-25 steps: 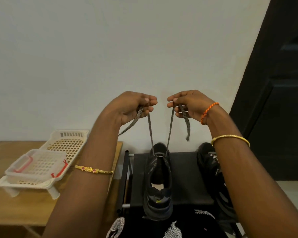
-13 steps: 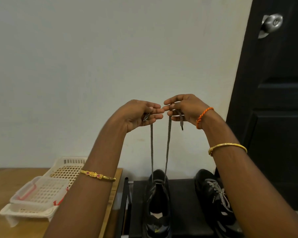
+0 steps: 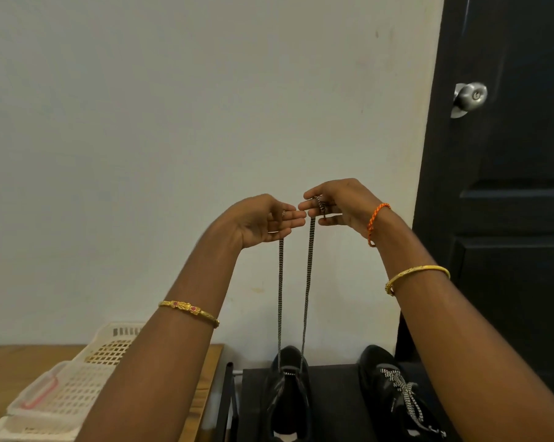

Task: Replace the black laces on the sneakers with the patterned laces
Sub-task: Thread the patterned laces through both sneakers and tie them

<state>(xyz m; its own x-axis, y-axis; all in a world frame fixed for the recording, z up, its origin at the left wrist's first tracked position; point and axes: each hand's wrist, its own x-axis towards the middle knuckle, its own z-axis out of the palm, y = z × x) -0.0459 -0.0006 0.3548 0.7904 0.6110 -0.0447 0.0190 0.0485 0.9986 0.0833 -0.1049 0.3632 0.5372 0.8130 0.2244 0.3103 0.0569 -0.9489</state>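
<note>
Head view shows both hands raised in front of the wall, drawing the two ends of a patterned lace [image 3: 307, 282] straight up from the left sneaker [image 3: 288, 390], which sits on a dark rack [image 3: 333, 406] beside the wooden table [image 3: 1, 362]. Only the lowest eyelets seem threaded, so the step in hand looks like evening out the two strands before lacing upward. The right hand [image 3: 339, 202] pinches its end, with the lace wrapped over curled fingers; the left hand [image 3: 263, 220] has its fingers nearly straight, and the strand runs up behind the palm, so whether it pinches the lace I cannot tell. The right sneaker [image 3: 393, 393] already carries a patterned lace tied in a bow. Next, I judge, the ends must be matched in length, then lowered and crossed through the next pair of eyelets. The left sneaker's heel and the right sneaker's rear are cut off by the frame and the right forearm; no black laces are visible. A white perforated basket [image 3: 62, 387] sits on the table, its contents unclear.
</note>
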